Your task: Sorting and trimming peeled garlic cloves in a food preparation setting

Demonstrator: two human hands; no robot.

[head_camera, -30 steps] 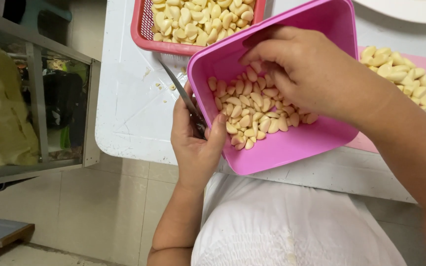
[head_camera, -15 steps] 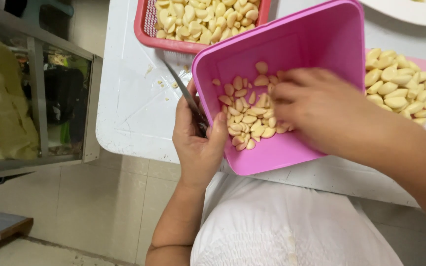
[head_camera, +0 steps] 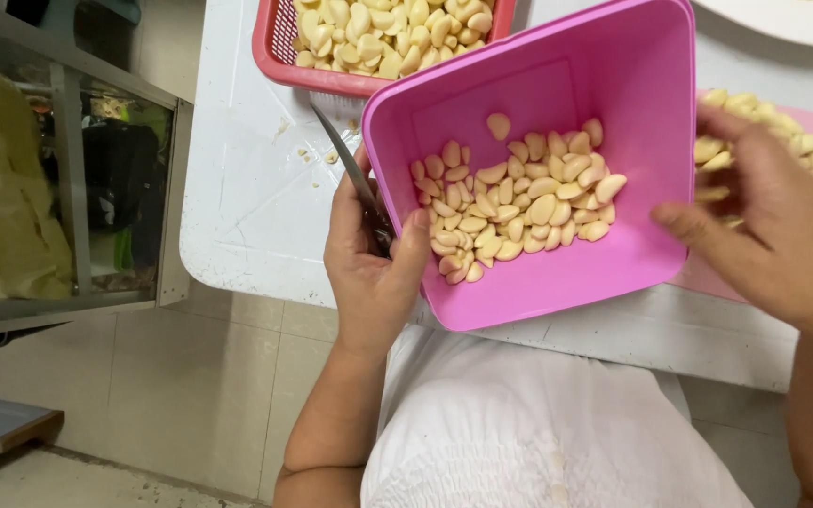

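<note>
A pink square plastic tub point(head_camera: 613, 75) sits tilted at the near edge of a white table, with peeled garlic cloves point(head_camera: 515, 202) heaped in its lower half. My left hand point(head_camera: 369, 273) grips the tub's near-left rim, thumb hooked inside, and also holds a knife point(head_camera: 350, 169) whose blade points away along the tub's left wall. My right hand point(head_camera: 778, 230) hovers to the right of the tub with fingers apart and nothing in it, over a pile of cloves point(head_camera: 769, 132) on a pink board.
A red slotted basket point(head_camera: 279, 52) full of peeled cloves stands at the far side. A white plate rim point(head_camera: 792, 19) shows at the top right. The white table point(head_camera: 247, 188) ends just left of my hand; a glass-fronted cabinet point(head_camera: 96, 188) stands beyond it.
My right hand has come out of the tub and moved to the right, off the cloves. The tub is more exposed; my left hand keeps its grip.
</note>
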